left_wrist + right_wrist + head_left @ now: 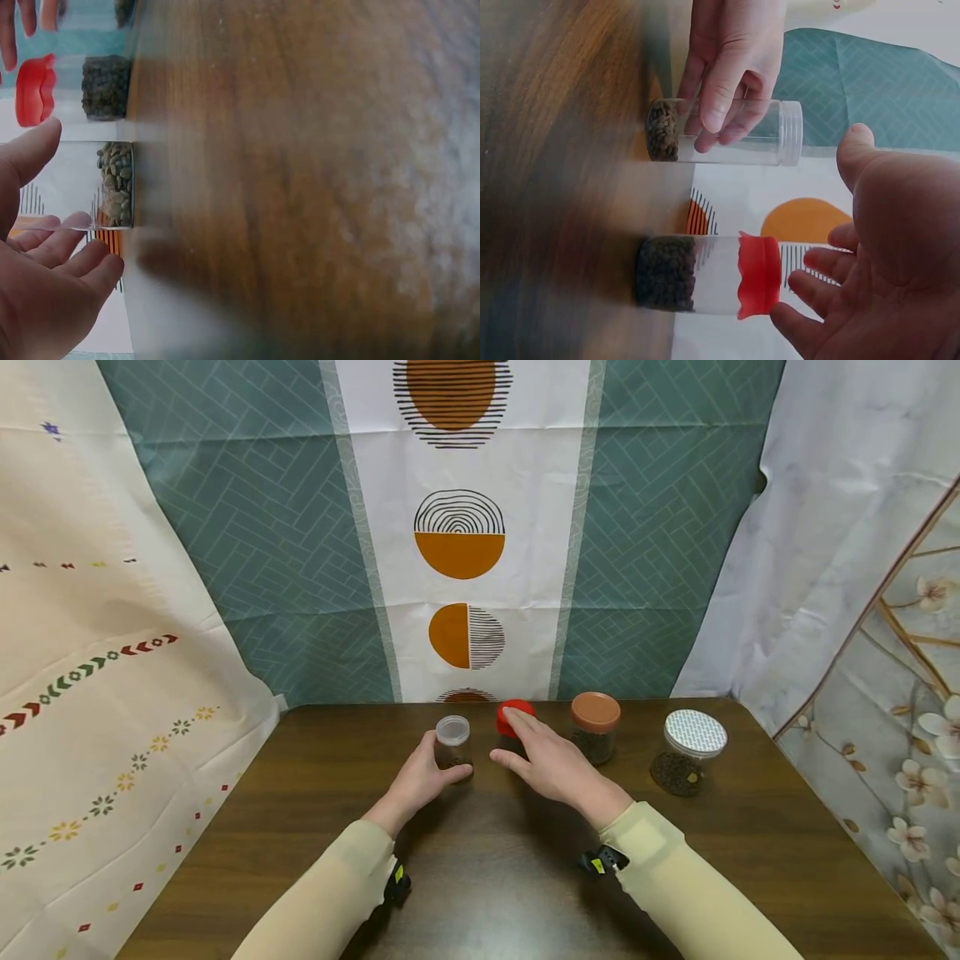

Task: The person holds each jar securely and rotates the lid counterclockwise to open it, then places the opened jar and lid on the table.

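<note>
A clear jar (453,732) with a translucent lid stands left of the middle of the table. My left hand (417,782) holds it, thumb on one side and fingers round the other. Greenish-brown seeds (115,180) fill the bottom of this jar, as the left wrist view shows. To its right is a jar with a scalloped red lid (759,276) and dark contents (666,273). My right hand (558,766) hovers at that lid with its fingers spread and fairly straight, fingertips right by the red rim.
Right of my right hand stands a jar with an orange-brown lid (596,712), dark contents inside. Farther right is a wider jar with a white patterned lid (696,732). The brown wooden table (480,893) ends at a hanging patterned cloth (285,527).
</note>
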`<state>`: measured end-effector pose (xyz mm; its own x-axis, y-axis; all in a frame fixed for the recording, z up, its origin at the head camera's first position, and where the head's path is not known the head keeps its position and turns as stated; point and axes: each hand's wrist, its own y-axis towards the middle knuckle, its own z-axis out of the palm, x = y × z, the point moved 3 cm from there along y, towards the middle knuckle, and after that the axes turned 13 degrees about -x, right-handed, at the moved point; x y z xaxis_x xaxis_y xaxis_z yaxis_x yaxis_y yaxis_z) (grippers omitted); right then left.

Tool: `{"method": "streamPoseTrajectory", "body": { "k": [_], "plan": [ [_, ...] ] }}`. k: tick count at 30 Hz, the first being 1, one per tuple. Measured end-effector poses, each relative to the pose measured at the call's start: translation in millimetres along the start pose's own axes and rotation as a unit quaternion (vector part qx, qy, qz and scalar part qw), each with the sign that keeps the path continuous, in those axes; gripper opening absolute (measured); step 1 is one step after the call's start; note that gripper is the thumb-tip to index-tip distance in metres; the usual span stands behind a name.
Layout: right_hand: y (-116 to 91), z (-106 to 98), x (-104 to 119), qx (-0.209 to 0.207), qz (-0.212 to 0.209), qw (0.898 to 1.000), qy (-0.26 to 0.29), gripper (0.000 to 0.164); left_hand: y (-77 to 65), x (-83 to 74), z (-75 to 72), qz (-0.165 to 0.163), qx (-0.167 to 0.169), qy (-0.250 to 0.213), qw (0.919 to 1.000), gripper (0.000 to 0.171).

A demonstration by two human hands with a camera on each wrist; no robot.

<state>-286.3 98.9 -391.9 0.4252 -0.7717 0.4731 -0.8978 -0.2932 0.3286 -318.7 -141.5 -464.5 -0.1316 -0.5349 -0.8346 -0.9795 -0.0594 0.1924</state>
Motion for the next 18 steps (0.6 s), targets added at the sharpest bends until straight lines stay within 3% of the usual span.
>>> {"method": "streamPoseTrajectory", "body": {
  "k": [11, 18],
  "plan": [
    [-7.7, -6.3, -6.0, -0.001, -0.005, 1.0, -0.006, 0.086, -3.4, -1.9, 0.6, 0.026, -0.001, 0.022, 0.9994, 0.062],
    [-14.5, -10.5, -12.7, -0.013, -0.014, 1.0, -0.011, 0.084, -11.5, -11.4, 1.3, 0.058, 0.025, 0.023, 0.9977, 0.058]
  ]
}}
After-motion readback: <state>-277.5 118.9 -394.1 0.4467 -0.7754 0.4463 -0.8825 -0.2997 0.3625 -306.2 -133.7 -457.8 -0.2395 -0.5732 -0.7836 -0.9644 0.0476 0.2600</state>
